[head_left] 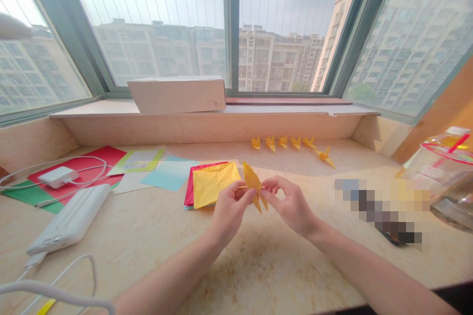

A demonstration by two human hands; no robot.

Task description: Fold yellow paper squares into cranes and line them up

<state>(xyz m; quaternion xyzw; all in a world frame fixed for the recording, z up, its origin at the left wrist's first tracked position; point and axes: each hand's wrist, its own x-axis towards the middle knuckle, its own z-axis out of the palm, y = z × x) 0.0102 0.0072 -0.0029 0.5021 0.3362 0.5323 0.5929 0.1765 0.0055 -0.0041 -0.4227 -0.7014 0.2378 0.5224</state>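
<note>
A partly folded yellow origami crane (252, 177) is held between both hands above the stone ledge, its two narrow points hanging down and a broader flap on top. My left hand (232, 205) pinches it from the left with thumb and fingers. From the other side, my right hand (286, 202) has thumb and fingertips closed on its right edge. Just behind my left hand lies a stack of yellow folding paper (214, 184), with a red sheet (189, 189) showing under it. Several finished yellow paper cranes (283, 141) stand in a row at the back of the ledge.
At left lie coloured sheets (92, 162), a white charger (58, 176) with a looped cable, and a white power bank (70, 219). A white box (177, 95) sits on the windowsill. To the right are a blurred-out patch (384, 211) and a plastic cup (439, 167) with a red straw.
</note>
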